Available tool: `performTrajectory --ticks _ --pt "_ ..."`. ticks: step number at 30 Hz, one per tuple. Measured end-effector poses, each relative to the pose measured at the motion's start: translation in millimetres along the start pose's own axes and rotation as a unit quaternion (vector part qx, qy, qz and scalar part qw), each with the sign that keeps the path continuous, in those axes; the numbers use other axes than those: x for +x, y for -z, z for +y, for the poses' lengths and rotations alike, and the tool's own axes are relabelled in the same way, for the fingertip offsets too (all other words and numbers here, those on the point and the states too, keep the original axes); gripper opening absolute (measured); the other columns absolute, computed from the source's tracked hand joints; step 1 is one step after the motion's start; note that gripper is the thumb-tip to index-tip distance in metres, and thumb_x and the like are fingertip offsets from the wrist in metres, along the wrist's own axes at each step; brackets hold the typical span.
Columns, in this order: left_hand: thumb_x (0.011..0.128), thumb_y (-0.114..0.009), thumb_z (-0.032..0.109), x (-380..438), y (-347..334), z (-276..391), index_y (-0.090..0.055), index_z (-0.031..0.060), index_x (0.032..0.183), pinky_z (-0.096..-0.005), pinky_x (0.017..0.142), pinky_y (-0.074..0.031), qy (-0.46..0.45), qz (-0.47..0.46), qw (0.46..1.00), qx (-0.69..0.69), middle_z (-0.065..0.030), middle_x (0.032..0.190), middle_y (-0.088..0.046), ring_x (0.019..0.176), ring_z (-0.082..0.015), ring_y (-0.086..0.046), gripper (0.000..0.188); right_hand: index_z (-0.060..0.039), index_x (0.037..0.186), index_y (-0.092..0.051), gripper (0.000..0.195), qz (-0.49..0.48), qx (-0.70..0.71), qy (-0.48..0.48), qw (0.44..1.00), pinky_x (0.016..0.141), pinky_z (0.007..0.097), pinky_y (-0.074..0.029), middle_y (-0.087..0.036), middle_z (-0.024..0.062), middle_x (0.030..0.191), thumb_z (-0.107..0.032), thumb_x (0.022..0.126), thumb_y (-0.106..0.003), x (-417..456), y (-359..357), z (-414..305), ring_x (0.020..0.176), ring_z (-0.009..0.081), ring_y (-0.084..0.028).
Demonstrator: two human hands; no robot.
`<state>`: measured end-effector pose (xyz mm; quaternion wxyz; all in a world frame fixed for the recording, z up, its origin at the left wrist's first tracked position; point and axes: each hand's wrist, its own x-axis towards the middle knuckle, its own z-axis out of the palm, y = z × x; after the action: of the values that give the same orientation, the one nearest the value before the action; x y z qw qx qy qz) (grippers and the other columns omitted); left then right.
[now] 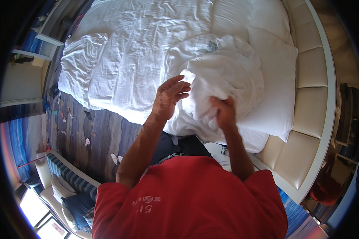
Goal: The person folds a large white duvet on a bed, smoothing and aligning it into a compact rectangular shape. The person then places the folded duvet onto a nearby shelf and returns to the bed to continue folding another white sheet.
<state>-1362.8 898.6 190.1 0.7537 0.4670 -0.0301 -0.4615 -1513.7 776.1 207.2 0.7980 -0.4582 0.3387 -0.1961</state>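
A bunched white bed cover [227,71] lies in rumpled folds on the bed, beside a white pillow [272,89]. My left hand [172,95] is raised at the left edge of the bunched cover, its fingers loosely bent and spread, with nothing seen between them. My right hand [224,110], blurred, is over the near side of the cover with its fingers curled; whether cloth is pinched in it cannot be told. Another flat white sheet [137,53] with creases spreads over the bed, and its folded-back corner [83,65] lies at the left end.
A padded beige headboard [311,71] borders the bed on the right. Scraps of litter lie on the wood-patterned floor [77,119] at left. A sofa with striped and blue cushions [76,209] stands at lower left. A white round object [217,149] is partly seen below the bed's edge.
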Motion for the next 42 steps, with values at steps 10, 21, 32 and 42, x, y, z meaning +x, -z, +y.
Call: performTrajectory --ticks 10,21,32,42 --pt "0.088 -0.06 0.024 -29.8 47.1 -84.3 -0.05 -0.0003 0.122 -0.0314 0.082 -0.047 0.026 0.025 0.997 0.07 -0.011 0.107 -0.06 0.094 -0.0189 -0.059 0.043 -0.0011 0.114 -0.053 0.033 -0.024 0.103 0.086 0.991 0.094 0.0332 -0.04 -0.057 0.0073 0.11 -0.007 0.082 -0.051 2.2 50.2 -14.5 0.105 0.0199 -0.053" --pt "0.076 -0.069 0.017 -61.7 -31.5 -82.2 -0.06 0.0008 0.1 -0.0286 0.073 -0.048 -0.015 -0.146 0.936 0.32 -0.0087 0.081 -0.063 0.077 -0.0164 -0.061 0.03 -0.0004 0.122 -0.048 0.042 -0.028 -0.013 0.006 1.0 0.086 0.0306 -0.045 -0.058 0.0094 0.112 -0.013 0.082 -0.054 -22.7 11.8 -14.7 0.098 0.0197 -0.057" --pt "0.072 -0.071 0.02 19.1 100.3 -189.8 -0.06 0.0068 0.104 -0.0384 0.077 -0.048 -0.158 0.237 0.833 0.474 -0.0139 0.095 -0.061 0.087 -0.0326 -0.059 0.037 0.0017 0.121 -0.047 0.038 0.178 -0.024 0.127 0.976 0.091 0.0322 -0.044 -0.057 0.0119 0.111 -0.003 0.085 -0.053 -53.4 48.8 -58.2 0.101 0.0225 -0.056" --pt "0.075 -0.062 0.022 20.3 130.9 -211.6 -0.061 0.0011 0.084 -0.0401 0.078 -0.046 0.024 0.155 0.86 0.486 -0.0214 0.087 -0.063 0.082 -0.0358 -0.06 0.023 0.0026 0.119 -0.05 0.034 0.223 -0.077 0.07 0.969 0.085 0.0287 -0.044 -0.059 0.0081 0.106 -0.003 0.085 -0.056 -62.8 65.5 -9.7 0.093 0.0167 -0.056"
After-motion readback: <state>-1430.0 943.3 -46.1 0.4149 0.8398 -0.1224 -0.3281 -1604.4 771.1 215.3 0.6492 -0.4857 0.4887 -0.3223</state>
